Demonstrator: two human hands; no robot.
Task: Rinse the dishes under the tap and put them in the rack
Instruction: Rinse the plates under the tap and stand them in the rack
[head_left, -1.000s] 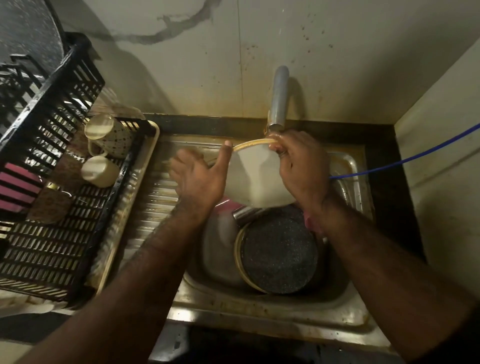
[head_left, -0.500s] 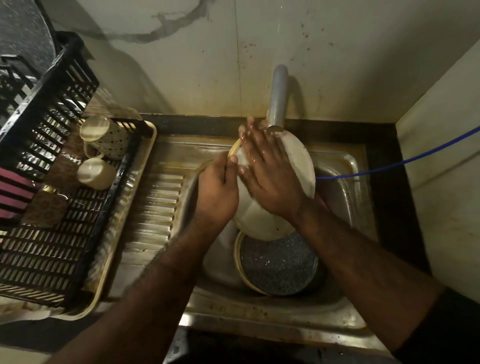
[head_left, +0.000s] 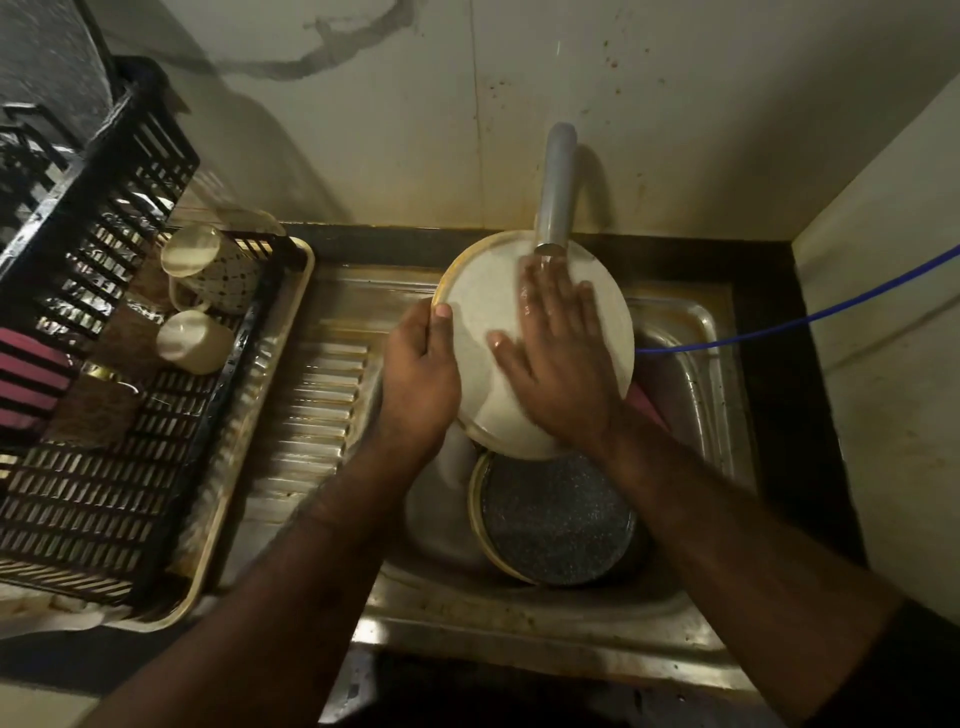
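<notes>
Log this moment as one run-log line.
phase: rinsing | left hand: grips white plate rim | right hand: flat on plate under tap | rack: two mugs

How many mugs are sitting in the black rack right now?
2. A dotted mug lies at the far end of the rack, and a plain cream mug lies just nearer. Others may be hidden behind the raised rack wall.

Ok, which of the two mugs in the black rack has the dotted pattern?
The farther mug, nearer the wall: it carries a dark dot-and-line pattern on its side. The nearer mug is plain cream. Both lie tipped in the black rack.
</notes>
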